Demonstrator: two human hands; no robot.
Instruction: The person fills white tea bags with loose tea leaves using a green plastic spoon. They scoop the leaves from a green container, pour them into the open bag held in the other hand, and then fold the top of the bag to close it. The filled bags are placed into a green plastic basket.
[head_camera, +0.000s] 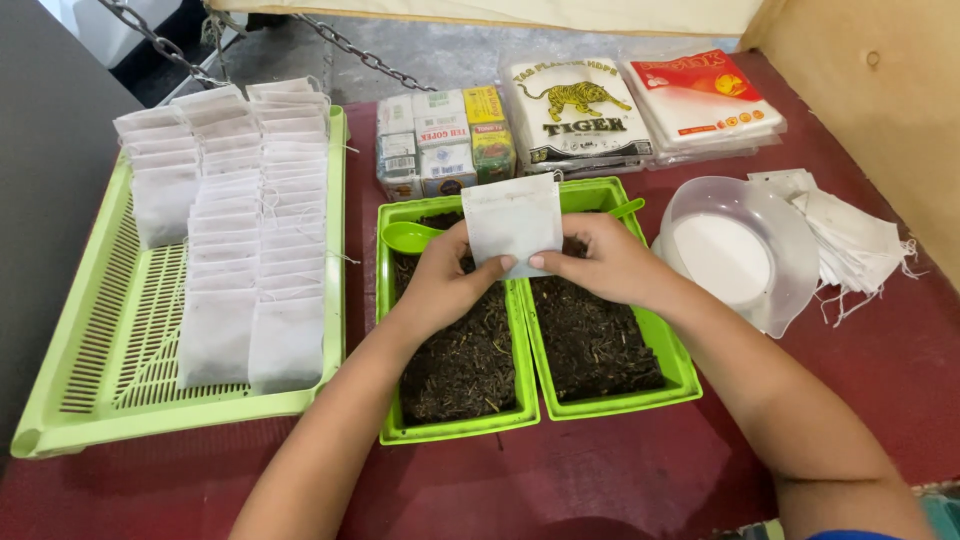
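My left hand (445, 280) and my right hand (610, 265) both pinch the lower edge of a small white paper tea bag (512, 222), held upright above two green trays. The left green tray (400, 425) and the right green tray (685, 385) stand side by side and are filled with dark loose tea leaves (590, 340). A green plastic spoon (410, 237) lies in the left tray, just beyond my left hand. A second green spoon handle (628, 208) sticks out of the right tray behind the bag.
A large light-green slotted tray (90, 380) at left holds rows of filled white bags (250, 250). Boxed tea packets (445, 140) and plastic-wrapped packs (700, 100) lie at the back. A clear plastic scale bowl (745, 250) and loose empty bags (860, 245) sit at right.
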